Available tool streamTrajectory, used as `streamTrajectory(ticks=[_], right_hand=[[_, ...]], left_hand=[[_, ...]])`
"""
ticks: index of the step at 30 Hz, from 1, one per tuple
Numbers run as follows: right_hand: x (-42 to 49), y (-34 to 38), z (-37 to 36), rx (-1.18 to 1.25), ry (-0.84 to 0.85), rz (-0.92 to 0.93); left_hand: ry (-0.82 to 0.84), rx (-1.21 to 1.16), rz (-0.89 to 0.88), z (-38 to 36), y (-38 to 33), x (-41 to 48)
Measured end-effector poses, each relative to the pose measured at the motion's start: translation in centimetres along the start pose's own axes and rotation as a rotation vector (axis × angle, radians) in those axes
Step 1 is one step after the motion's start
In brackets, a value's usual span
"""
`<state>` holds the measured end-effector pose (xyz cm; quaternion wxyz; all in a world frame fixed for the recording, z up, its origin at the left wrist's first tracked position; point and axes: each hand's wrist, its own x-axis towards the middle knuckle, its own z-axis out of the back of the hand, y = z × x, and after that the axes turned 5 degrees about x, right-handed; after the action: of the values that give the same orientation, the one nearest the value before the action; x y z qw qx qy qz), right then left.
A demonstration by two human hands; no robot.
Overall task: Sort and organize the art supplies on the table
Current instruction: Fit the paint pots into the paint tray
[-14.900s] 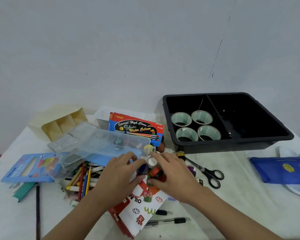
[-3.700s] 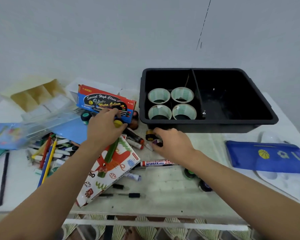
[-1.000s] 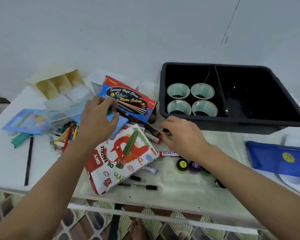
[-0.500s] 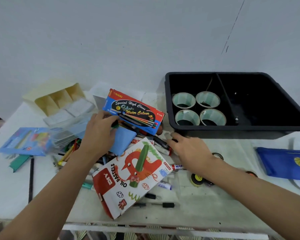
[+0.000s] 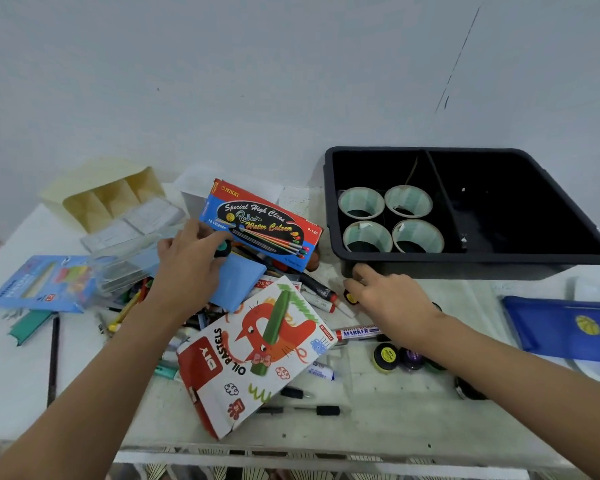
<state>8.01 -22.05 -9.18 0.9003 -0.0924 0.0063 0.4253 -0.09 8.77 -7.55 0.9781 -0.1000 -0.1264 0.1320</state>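
Note:
My left hand [image 5: 187, 268] pinches a small green-lidded paint pot [image 5: 223, 249] just below the red and blue water colour box [image 5: 262, 225]. In front of the black tray [image 5: 478, 261], my right hand [image 5: 392, 301] curls its fingers round a small yellow-lidded paint pot [image 5: 350, 297]. Two more pots, one yellow [image 5: 386, 356] and one purple [image 5: 410, 357], stand beside my right forearm. The tray's left compartment holds several tape rolls [image 5: 361, 203]. An oil pastels box [image 5: 253, 355] lies near the table's front, and a whiteboard marker [image 5: 357, 332] lies to its right.
A heap of pencils and crayons [image 5: 132, 303] lies under a clear plastic case [image 5: 129, 258] and a blue pad [image 5: 238, 285]. A cream organiser [image 5: 108, 195] stands at the back left. A blue pouch [image 5: 565, 329] is at the right, pens [image 5: 305, 408] near the front edge.
My left hand has closed on the green-lidded pot near the water colour box. My right hand slid toward the tray's front wall and took hold of the yellow-lidded pot.

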Motion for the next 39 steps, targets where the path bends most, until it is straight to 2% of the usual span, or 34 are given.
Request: streamTrajectory(ticks=[3,6,10,14,17,22,27,33,39], right_hand=[[-0.8,-0.6,-0.2,0.012,-0.11,-0.024],[-2.1,-1.2,-0.4,0.184,-0.238,-0.001],[-4.3,-2.2,0.8,0.555,-0.3,-0.09],[-6.7,-2.9,1.3,0.979,-0.441,-0.279],[-8.4,-3.6,0.8,1.125,-0.465,-0.348],[-10.9,-5.0,-0.6,1.21,-0.393,-0.305],[-12.7,-5.6,-1.0,1.125,-0.323,-0.157],[-13.6,-6.3,-1.7,1.112,-0.261,-0.05],[-13.8,-6.8,-2.6,0.975,-0.208,0.08]], left_hand=[[-0.019,-0.025,-0.011,1.0,-1.7,-0.4],[-0.033,-0.124,-0.082,2.2,-4.3,-0.9],[0.02,-0.313,-0.164,3.4,-8.8,-2.5],[0.077,-0.396,-0.229,2.9,-12.9,-4.7],[0.159,-0.416,-0.298,1.5,-15.0,-6.2],[0.266,-0.324,-0.357,-0.7,-17.2,-8.0],[0.346,-0.262,-0.324,-1.6,-17.8,-9.0],[0.365,-0.158,-0.308,-1.4,-17.8,-8.6],[0.394,-0.083,-0.301,-1.4,-17.6,-8.5]])
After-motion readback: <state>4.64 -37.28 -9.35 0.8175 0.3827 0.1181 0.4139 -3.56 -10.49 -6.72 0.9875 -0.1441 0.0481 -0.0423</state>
